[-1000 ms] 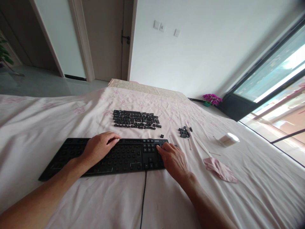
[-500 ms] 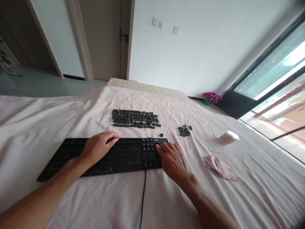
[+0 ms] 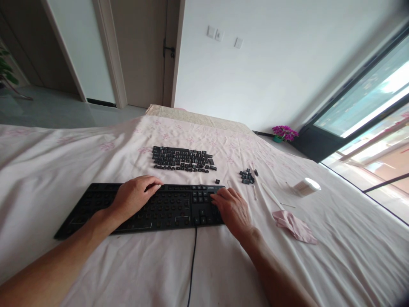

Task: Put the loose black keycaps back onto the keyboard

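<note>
A black keyboard [image 3: 172, 209] lies on the bedsheet, most of its main section bare of keycaps, while keycaps sit in the columns right of the middle. Across its left half reaches my left hand [image 3: 136, 194], closed with its fingertips curled at the far edge, holding the keyboard. My right hand [image 3: 233, 209] is over the number pad at the right end, thumb and fingers bent together against it. Whatever lies between those fingers is hidden. Beyond the keyboard, loose black keycaps [image 3: 182, 160] are laid out in rows. A single keycap [image 3: 217, 181] sits nearer, by the far edge.
A smaller keycap pile [image 3: 246, 176] lies to the right, with cotton swabs [image 3: 255, 192] around it. Farther right are a round white tub [image 3: 306, 186] and a crumpled pink cloth [image 3: 295, 226]. The keyboard's cable [image 3: 193, 264] runs toward me over the wrinkled sheet [image 3: 153, 273].
My right hand has shifted slightly at the number pad, its fingers drawn closer together. The left hand stays on the keyboard. The whole view has moved a little.
</note>
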{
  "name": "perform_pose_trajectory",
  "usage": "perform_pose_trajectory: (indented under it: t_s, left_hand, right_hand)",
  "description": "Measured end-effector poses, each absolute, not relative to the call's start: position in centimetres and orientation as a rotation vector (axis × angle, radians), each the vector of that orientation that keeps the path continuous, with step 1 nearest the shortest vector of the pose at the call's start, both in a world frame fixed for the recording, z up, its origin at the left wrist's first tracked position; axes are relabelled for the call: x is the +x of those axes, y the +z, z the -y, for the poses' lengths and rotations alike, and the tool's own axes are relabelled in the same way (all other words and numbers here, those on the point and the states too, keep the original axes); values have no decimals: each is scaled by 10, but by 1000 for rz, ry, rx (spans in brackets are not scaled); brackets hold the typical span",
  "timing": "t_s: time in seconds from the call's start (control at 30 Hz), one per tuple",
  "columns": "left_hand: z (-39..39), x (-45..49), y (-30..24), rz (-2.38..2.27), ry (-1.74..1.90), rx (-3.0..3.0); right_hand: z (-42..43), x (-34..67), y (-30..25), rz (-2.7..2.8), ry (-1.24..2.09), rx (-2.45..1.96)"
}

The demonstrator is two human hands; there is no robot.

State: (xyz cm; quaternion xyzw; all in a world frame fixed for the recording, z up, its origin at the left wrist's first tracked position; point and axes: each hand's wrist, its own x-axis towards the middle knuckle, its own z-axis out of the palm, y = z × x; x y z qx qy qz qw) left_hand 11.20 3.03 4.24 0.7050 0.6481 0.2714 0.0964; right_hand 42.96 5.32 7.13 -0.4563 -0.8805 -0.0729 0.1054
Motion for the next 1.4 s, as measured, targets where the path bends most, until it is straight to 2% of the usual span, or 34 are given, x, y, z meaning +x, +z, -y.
perform_pose_trajectory:
  t_s: [0.43,1.17,1.27,1.4]
  left_hand:
    - [-30,111,41,-1907,831,2077]
    - [-30,113,41,-1920,834,2110]
    - [-29,114,40,-1918,842,2142]
    - [-28,115,39,-1890,849,2178]
  right_hand:
    - [-52,433,67,2574,-186,-1353]
    - [-28,423,61,2789,-545,-1446]
    - [-26,425,61,2766,-505,-1454]
    - [-26,432,64,2645,-288,-1490]
